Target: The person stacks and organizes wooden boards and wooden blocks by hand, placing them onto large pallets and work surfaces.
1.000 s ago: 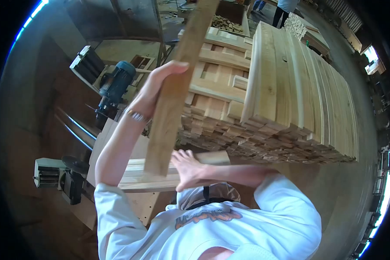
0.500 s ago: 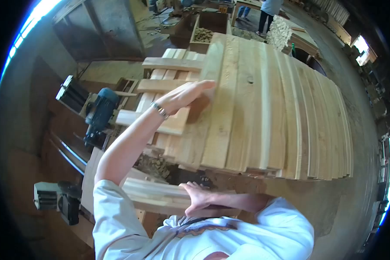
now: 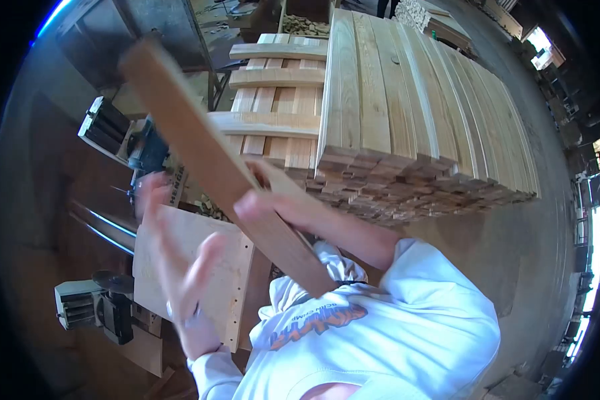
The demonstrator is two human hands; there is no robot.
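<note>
My right hand (image 3: pixel 270 198) grips a wooden plank (image 3: pixel 200 147) near its middle, the thumb across its broad face. The plank is tilted, its far end raised at the upper left and its near end close to my shirt. To the left of the plank, my left hand (image 3: pixel 180 257) is off it with fingers spread, blurred by motion. Below that hand is a pale worktable panel (image 3: pixel 193 267) with a row of holes along its edge. Beyond the plank, several crosswise battens (image 3: pixel 273 125) lie on a layer of boards.
A large stack of boards (image 3: pixel 407 100) stands at the upper right, its cut ends facing me. To the left are a blue motor (image 3: pixel 150 150) and a machine with a dark disc (image 3: pixel 113 283). A bin of wood offcuts (image 3: pixel 305 27) is at the back.
My right hand has lifted a plank from near my body and tilted it up. My left hand has drawn back from the board stack toward the left. The view has shifted.
</note>
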